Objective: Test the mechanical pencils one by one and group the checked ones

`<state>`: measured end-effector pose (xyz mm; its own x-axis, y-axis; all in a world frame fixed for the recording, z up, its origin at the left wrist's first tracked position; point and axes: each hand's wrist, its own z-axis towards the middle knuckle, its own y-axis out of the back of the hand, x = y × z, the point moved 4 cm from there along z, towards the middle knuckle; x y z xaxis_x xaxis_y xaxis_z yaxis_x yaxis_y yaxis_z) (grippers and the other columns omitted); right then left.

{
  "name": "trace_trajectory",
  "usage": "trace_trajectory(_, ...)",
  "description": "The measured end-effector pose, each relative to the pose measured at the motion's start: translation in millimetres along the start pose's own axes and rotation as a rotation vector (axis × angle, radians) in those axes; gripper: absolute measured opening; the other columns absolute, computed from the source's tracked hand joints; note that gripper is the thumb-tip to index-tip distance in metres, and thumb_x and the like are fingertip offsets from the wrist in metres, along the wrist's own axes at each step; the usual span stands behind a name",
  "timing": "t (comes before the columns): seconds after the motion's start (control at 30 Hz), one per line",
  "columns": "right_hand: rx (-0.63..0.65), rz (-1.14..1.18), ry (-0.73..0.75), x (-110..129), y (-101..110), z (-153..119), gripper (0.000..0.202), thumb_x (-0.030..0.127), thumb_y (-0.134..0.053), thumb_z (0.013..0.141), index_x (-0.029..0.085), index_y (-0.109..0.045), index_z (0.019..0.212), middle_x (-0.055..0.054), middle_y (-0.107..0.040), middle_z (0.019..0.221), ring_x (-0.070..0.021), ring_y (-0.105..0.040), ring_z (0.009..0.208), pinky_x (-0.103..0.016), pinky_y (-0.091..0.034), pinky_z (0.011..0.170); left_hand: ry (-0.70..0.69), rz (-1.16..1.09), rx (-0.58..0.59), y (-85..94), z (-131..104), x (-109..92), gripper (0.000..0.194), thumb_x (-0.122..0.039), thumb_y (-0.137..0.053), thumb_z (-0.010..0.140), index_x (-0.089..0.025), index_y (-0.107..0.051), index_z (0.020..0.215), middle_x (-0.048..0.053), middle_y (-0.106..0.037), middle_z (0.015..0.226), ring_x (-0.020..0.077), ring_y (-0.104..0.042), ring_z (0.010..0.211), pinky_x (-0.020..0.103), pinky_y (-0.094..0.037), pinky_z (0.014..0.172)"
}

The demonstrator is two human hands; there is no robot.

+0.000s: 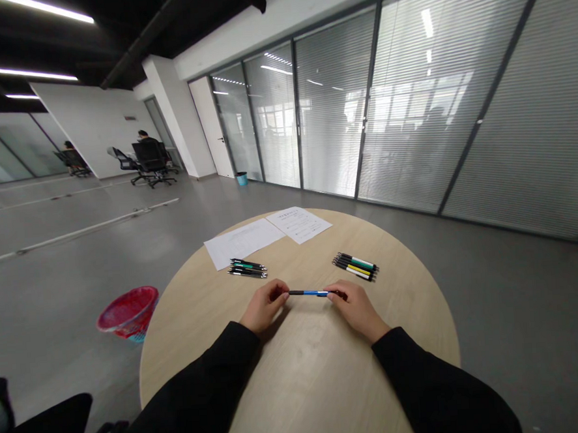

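Between my two hands a slim blue and black pen point(310, 293) lies roughly level, just above or on the tabletop; which of these I cannot tell. My left hand point(266, 305) pinches its black end. At the other end, my right hand point(356, 307) has its fingers closed round the blue part, hiding that tip. Beyond my left hand lies a group of several dark pens point(247, 268), one with a green part. Past my right hand, another row of several pens point(355, 266) shows green, yellow and white barrels.
Two printed paper sheets point(244, 241) overlap at the far edge of the round wooden table point(299, 386). A red-lined basket point(128, 311) stands on the floor to the left. A black chair point(42, 427) is at the lower left. People sit far off near office chairs point(152, 161).
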<state>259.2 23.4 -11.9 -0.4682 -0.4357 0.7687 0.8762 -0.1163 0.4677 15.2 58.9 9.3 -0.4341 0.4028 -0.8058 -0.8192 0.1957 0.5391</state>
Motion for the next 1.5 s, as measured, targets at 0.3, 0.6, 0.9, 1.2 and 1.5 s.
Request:
trace_trajectory(0.3, -0.05, 0.103, -0.155, -16.0, -2.8, -0.9, 0.021, 0.032, -0.063, 0.083, 0.019, -0.074, 0.094, -0.004, -0.071, 0.08, -0.0182, -0.061, 0.069, -0.029, -0.049, 0.065, 0.036, -0.101, -0.073, 0.8, 0.8, -0.4, 0.019, -0.035, -0.065, 0.08, -0.017, -0.063, 0.079, 0.001, -0.061, 0.071, 0.0155, -0.054, 0.066, 0.027, -0.043, 0.062)
trace_trajectory(0.6, -0.121, 0.204, -0.196, -28.9, 0.4, 3.3, 0.024, 0.035, -0.062, 0.082, 0.017, -0.074, 0.093, -0.004, -0.069, 0.075, -0.0177, -0.061, 0.064, -0.029, -0.05, 0.06, 0.036, -0.165, -0.087, 0.8, 1.4, 4.4, 0.019, -0.034, -0.068, 0.079, -0.016, -0.062, 0.08, 0.001, -0.061, 0.072, 0.0148, -0.054, 0.066, 0.027, -0.043, 0.063)
trace_trajectory(0.9, -0.15, 0.342, -0.213, -28.3, 0.1, 4.3, 0.025, 0.037, -0.066, 0.08, 0.015, -0.071, 0.092, -0.007, -0.072, 0.082, -0.0185, -0.067, 0.064, -0.033, -0.055, 0.065, 0.044, -0.185, -0.092, 0.6, 1.7, 1.7, 0.021, -0.036, -0.067, 0.078, -0.016, -0.06, 0.077, 0.0, -0.059, 0.069, 0.0138, -0.053, 0.064, 0.026, -0.042, 0.062)
trace_trajectory(1.2, -0.142, 0.279, -0.206, -28.0, 1.9, 4.5, 0.02, 0.033, -0.063, 0.082, 0.017, -0.069, 0.091, -0.005, -0.07, 0.079, -0.0183, -0.066, 0.065, -0.03, -0.052, 0.064, 0.041, -0.199, -0.09, 1.0, 2.0, 2.6, 0.021, -0.036, -0.067, 0.079, -0.017, -0.06, 0.079, 0.0, -0.06, 0.07, 0.014, -0.054, 0.065, 0.026, -0.043, 0.062)
trace_trajectory(1.5, -0.163, 0.198, -0.183, -24.1, 4.9, 3.5, 0.018, 0.032, -0.061, 0.084, 0.018, -0.07, 0.09, -0.005, -0.07, 0.079, -0.0179, -0.063, 0.064, -0.029, -0.05, 0.062, 0.04, -0.194, -0.087, 1.0, 1.7, 0.9, 0.02, -0.035, -0.067, 0.079, -0.016, -0.061, 0.08, 0.0, -0.06, 0.071, 0.0142, -0.054, 0.065, 0.026, -0.043, 0.062)
